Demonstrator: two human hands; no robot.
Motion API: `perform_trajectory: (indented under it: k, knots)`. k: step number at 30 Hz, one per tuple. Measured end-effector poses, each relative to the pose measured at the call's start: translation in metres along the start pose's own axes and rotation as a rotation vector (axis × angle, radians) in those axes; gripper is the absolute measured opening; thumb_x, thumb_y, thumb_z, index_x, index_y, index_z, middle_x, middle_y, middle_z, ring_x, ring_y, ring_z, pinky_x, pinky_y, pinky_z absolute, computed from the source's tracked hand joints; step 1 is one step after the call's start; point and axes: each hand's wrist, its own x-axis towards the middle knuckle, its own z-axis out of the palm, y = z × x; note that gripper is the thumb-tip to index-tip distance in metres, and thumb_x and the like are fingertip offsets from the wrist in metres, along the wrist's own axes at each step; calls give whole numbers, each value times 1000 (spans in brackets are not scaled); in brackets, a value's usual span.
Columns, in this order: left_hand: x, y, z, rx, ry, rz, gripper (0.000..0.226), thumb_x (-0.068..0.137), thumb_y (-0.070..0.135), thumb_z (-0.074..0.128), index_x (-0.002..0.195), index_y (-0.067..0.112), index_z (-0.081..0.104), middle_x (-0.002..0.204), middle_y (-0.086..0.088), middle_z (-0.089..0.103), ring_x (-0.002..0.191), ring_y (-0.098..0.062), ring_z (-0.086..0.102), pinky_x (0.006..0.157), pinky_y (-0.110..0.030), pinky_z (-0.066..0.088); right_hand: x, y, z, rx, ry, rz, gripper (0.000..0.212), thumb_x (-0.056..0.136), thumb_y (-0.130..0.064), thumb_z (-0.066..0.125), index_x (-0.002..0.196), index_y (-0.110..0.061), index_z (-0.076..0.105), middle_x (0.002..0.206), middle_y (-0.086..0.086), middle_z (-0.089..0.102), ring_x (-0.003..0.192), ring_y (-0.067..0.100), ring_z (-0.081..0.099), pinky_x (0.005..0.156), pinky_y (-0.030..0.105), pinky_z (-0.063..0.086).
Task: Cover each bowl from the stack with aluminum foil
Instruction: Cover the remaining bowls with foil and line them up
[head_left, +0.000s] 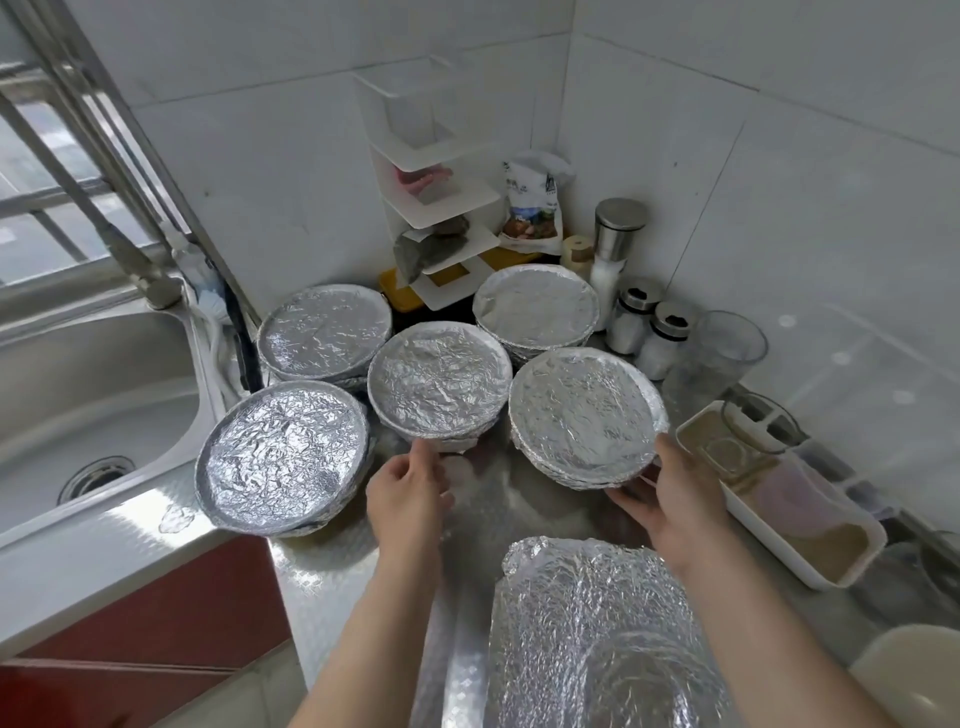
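Foil-covered bowls: five round piles are seen on the steel counter (332, 566), each topped with crinkled foil.
Right bowl (584, 415): a foil-wrapped pile is tilted toward the camera, its near edge raised off the counter.
Right hand (670, 499): the near edge of the right bowl is gripped from below and from the side, the fingers (623, 499) tucked under it and the thumb laid on the rim.
Middle bowl (439, 382): it is set just left of the right bowl, with its near lower edge touched by the left hand.
Left hand (408, 493): it is loosely curled, the fingertips at the base of the middle bowl; whether anything is pinched cannot be told.
Left bowl (283, 457): it is placed near the counter's front edge, beside the sink (93, 389).
Back bowls: one (324, 330) is placed behind the left bowl, another (537, 304) behind the right bowl.
Foil sheet (592, 623): a wrinkled sheet is spread over something at the near edge, between the forearms.
Right side: a white tray (769, 499) and jars (660, 338) are lined up along the tiled wall.
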Motion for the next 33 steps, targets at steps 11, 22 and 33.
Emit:
perform_trajectory:
  k: [11,22,33]
  knots:
    - [24,2,12,-96,-51,-43,27,98,22,59,79,3,63,79,-14,68,78,-25,68,68,-31,56,8,0,5,-128,32,-82,24,92,-3,53,95,-24,63,111,8,65,103,26,63,63,35,57]
    - [-9,-27,-14,601,-431,10,33,81,43,77,97,16,65,89,-2,71,81,-23,69,80,-39,58,-12,-10,0,-326,133,-156,28,94,-21,55,121,-16,55,112,9,59,103,24,60,82,45,56]
    - [-94,-25,-88,684,-339,382,29,82,4,74,64,22,59,59,3,61,60,-8,54,64,-23,42,-88,19,-79,-1475,-100,-545,94,79,-35,69,151,-35,8,158,1,14,145,25,11,110,50,30]
